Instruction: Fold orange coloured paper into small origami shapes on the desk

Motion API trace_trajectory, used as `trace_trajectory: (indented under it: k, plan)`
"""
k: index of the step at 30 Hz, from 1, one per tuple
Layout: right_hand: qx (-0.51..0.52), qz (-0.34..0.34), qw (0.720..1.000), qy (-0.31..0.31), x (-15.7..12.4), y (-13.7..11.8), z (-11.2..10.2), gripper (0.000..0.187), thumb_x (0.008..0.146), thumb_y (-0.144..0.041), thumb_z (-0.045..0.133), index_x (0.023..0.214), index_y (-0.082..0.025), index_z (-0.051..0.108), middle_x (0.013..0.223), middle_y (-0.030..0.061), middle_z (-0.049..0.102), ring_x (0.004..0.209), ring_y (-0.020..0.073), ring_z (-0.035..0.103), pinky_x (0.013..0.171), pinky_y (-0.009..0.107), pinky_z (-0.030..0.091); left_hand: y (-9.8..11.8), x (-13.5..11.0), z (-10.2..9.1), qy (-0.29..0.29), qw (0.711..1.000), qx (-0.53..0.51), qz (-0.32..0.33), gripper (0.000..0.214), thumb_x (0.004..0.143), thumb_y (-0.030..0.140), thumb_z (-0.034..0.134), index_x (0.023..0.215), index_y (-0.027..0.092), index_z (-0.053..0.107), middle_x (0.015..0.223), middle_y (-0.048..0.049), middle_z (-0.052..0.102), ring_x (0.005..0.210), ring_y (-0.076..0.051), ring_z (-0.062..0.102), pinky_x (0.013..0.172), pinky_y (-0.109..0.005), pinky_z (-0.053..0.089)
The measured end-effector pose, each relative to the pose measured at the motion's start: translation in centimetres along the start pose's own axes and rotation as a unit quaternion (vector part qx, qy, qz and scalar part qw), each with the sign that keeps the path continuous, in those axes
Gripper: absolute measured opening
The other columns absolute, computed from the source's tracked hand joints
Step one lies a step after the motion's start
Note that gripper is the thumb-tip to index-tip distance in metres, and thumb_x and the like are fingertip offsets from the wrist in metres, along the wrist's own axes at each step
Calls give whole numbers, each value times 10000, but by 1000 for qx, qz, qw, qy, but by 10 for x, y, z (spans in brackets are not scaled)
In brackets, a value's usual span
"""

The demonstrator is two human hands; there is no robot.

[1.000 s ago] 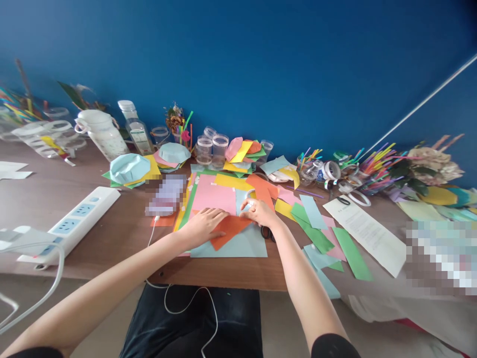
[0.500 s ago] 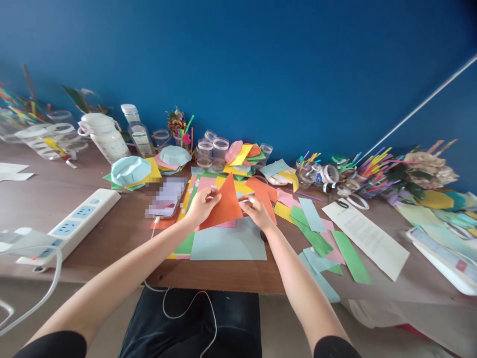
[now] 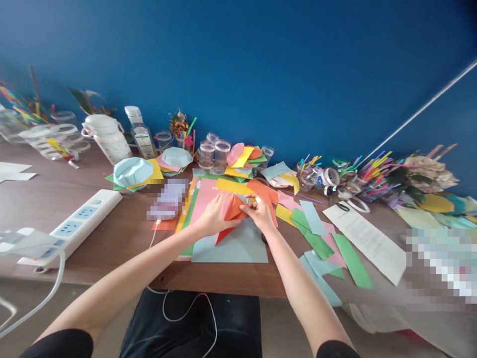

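A folded piece of orange paper [image 3: 231, 208] is held between my hands over the middle of the stack. My left hand [image 3: 217, 214] wraps round its left side, the thumb stretched along the lower part. On the right edge of the orange paper, the thumb and fingertips of my right hand [image 3: 258, 209] pinch together. A ring shows on that hand. Beneath lies a light blue sheet [image 3: 231, 251], with a pink sheet [image 3: 205, 191] and green and yellow sheets partly covered by my hands.
A phone [image 3: 167, 199] with a cable and a power strip [image 3: 76, 223] lie to the left. Paper strips [image 3: 311, 238] and a printed sheet [image 3: 365, 241] spread to the right. Clear cups [image 3: 214, 156], a bottle [image 3: 142, 136] and a white jar [image 3: 107, 139] line the back by the blue wall.
The orange paper was a flat upright triangle and is now turned and bent down between my hands. My left hand has moved right and closed round it; the right has shifted slightly.
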State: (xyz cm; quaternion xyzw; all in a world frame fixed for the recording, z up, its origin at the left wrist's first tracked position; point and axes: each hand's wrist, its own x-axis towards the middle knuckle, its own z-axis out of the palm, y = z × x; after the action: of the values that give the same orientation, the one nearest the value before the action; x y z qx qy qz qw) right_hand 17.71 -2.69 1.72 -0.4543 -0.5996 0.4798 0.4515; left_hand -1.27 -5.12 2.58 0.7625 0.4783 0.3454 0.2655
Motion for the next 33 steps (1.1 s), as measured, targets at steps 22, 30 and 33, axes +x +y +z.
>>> trace_trajectory:
  k: [22, 30, 33]
  plan:
    - [-402, -106, 907, 66, -2, 1, -11, 273, 723, -187, 624, 991, -232, 596, 1007, 57, 636, 928, 223, 599, 781, 350, 487, -31, -23, -39, -88, 957, 255, 110, 481, 850, 380, 540, 1294, 206, 481, 1439, -84, 407, 1335, -265, 348, 1101, -417, 281]
    - [-411, -125, 900, -73, -7, 0, -10, 437, 745, -4, 444, 1054, -274, 595, 1048, -6, 668, 939, 158, 644, 777, 282, 513, -34, -23, -47, -226, 948, 207, 87, 782, 761, 651, 556, 1418, 291, 331, 1487, -29, 333, 1332, -263, 361, 1078, -372, 312]
    - [-406, -117, 901, -93, -7, 0, -11, 530, 704, 49, 412, 1077, -281, 593, 1051, -18, 674, 956, 146, 645, 795, 278, 513, -34, -20, -48, -227, 946, 214, 89, 703, 785, 641, 536, 1385, 307, 385, 1476, -13, 357, 1316, -253, 388, 1067, -360, 326]
